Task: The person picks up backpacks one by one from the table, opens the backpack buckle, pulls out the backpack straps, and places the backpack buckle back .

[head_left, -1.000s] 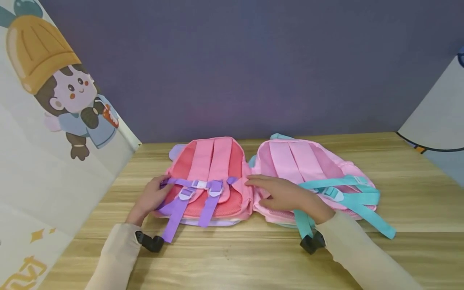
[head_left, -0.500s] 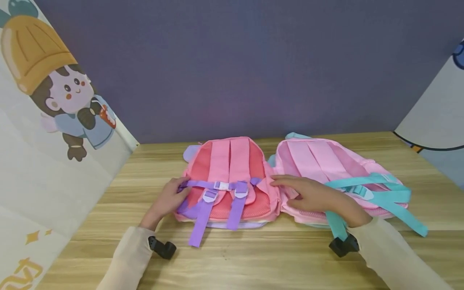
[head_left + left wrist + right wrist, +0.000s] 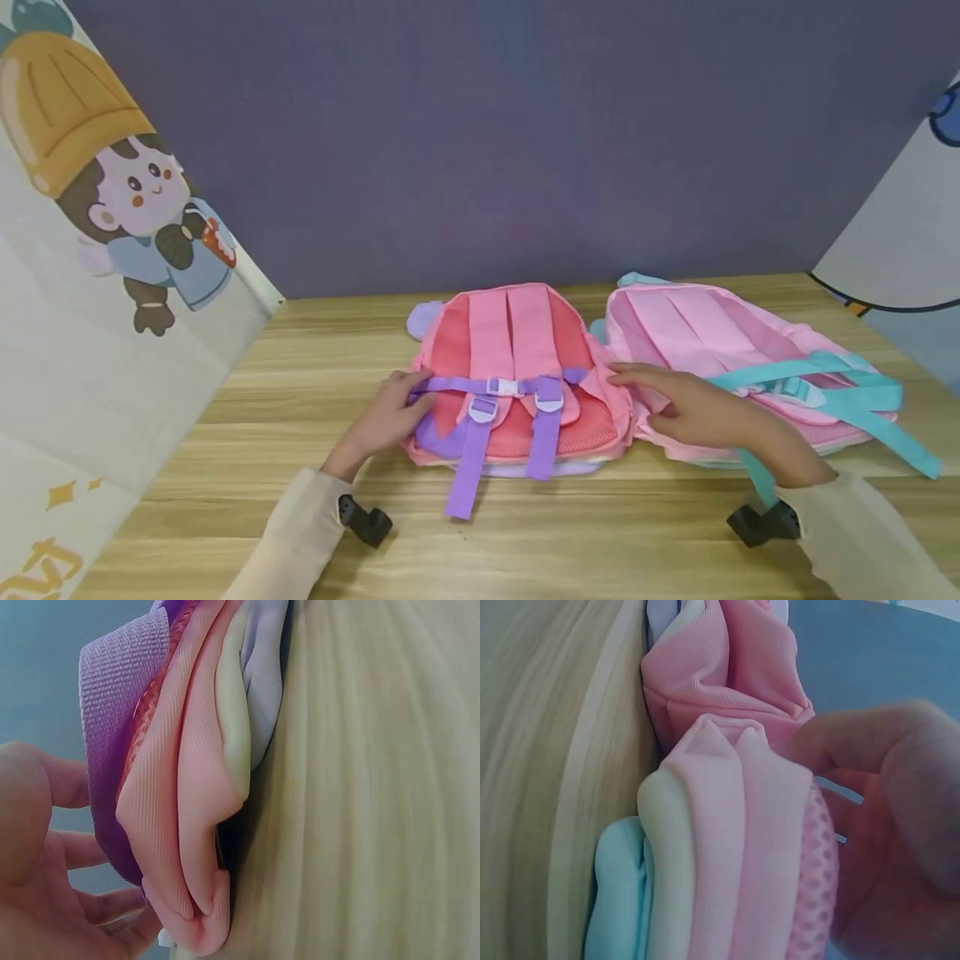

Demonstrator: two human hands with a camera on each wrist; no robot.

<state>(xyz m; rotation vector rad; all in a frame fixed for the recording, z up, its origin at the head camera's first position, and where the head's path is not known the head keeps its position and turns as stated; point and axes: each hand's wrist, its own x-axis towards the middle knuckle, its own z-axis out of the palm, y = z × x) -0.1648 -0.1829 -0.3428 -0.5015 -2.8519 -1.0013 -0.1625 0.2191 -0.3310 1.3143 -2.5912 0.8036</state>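
Observation:
A coral-pink backpack (image 3: 513,333) with purple straps (image 3: 470,467) lies with its shoulder straps up. Against its right side lies a light-pink backpack (image 3: 708,325) with teal straps (image 3: 870,408). My left hand (image 3: 382,417) touches the coral backpack's left edge, its relaxed fingers beside the purple strap (image 3: 124,712) in the left wrist view. My right hand (image 3: 705,412) reaches over the light-pink backpack, extended fingers at the coral one's right edge. In the right wrist view, that hand (image 3: 892,817) is beside the touching sides of both bags; some fingertips are hidden.
Both bags rest on a wood-grain table (image 3: 300,367). A dark panel (image 3: 480,150) stands behind it. A wall (image 3: 45,333) with a cartoon figure (image 3: 142,200) rises at the left. Black wrist cameras (image 3: 365,521) sit below the cuffs.
Both backpacks have slid to the right across the table, side by side, and both hands have moved along with them. The head view has shifted slightly.

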